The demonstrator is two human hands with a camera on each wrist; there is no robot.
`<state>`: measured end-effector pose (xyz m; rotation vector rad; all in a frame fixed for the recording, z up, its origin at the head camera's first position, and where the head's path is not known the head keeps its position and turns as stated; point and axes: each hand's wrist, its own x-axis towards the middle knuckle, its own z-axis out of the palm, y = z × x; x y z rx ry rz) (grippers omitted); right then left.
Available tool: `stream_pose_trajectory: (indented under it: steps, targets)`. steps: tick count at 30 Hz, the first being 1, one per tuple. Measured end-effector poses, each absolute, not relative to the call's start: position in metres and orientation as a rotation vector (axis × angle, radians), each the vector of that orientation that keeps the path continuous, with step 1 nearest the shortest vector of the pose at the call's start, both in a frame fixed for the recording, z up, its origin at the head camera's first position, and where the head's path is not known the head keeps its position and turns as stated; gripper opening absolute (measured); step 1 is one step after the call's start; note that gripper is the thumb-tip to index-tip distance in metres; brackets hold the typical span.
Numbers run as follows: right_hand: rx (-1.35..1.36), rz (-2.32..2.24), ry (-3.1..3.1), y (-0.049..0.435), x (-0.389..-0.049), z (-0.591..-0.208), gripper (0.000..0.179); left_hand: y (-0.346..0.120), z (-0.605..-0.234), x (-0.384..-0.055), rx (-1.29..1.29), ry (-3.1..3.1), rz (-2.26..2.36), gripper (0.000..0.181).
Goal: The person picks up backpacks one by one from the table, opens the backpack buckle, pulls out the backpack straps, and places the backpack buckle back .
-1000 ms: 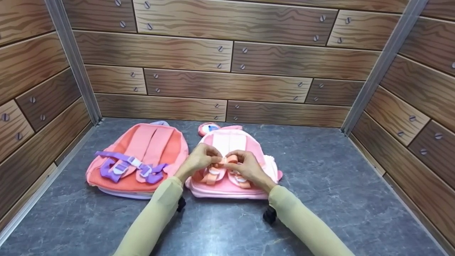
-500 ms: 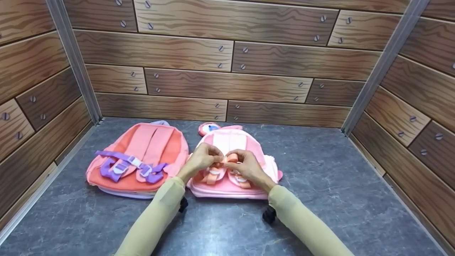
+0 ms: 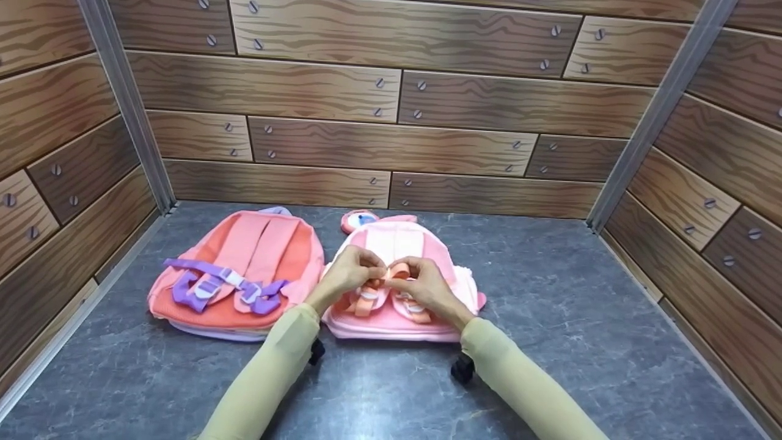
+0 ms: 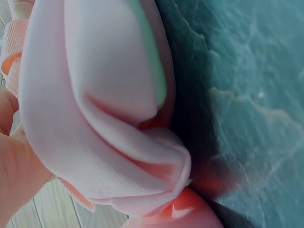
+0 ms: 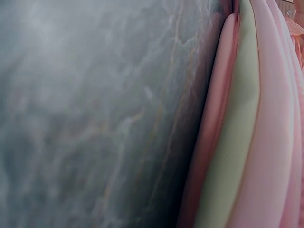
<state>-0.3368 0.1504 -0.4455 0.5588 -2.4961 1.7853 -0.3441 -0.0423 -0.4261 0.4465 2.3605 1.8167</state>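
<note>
A light pink backpack (image 3: 397,239) lies with its strap side up in the middle of the head view. Above its lower half my left hand (image 3: 347,272) and right hand (image 3: 430,286) meet. Both pinch an orange webbing strap (image 3: 400,270), the fingertips close together. A small pale piece shows between them, too covered to make out. More orange strap ends (image 3: 365,307) with white buckles lie below. The pack's soft side (image 4: 114,57) fills much of the left wrist view, beside part of the left hand (image 4: 19,173). Only the pack's edge (image 5: 266,142) dominates the right wrist view.
Left of the pink pack lies a coral backpack (image 3: 241,244) with purple straps (image 3: 229,278) joined by a white buckle. A round eye-like piece (image 3: 359,220) sticks out behind the pink pack. Wood-patterned walls (image 3: 391,140) enclose the dark grey marbled table (image 3: 568,318).
My left hand has shifted very slightly to the right, closer to the right hand. The right hand and both backpacks look the same.
</note>
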Motion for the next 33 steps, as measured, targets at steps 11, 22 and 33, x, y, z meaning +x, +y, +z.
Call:
stream_pose_trajectory:
  steps: [11,22,33]
  targets:
    - [0.531,1.821,-2.493,0.1497,-0.3380,-0.4436,0.025,-0.0423,-0.4264,-0.3447,0.445,2.321,1.858,0.007]
    - [0.556,1.810,-2.479,0.1520,-0.3380,-0.4438,0.027,-0.0389,-0.4272,-0.3426,0.409,2.293,1.920,0.007]
    - [0.605,1.864,-2.422,0.1565,-0.3390,-0.4483,0.033,-0.0470,-0.4290,-0.3428,0.509,2.300,1.829,0.024]
